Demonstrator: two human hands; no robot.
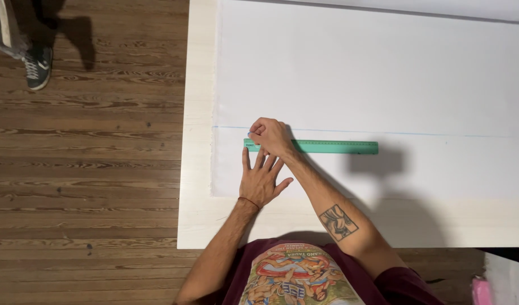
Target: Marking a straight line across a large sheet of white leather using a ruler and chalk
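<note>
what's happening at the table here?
A person leans over a white table covered by a white sheet. The left hand lies flat, fingers spread, pinning a green ruler on the sheet. The right hand is closed at the ruler's left end, next to a thin blue line across the sheet; any pen in it is hidden. Someone else's shoe shows on the wood floor.

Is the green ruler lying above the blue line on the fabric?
No, the green ruler lies just below the blue line, with the left hand pressing near its left end.
</note>
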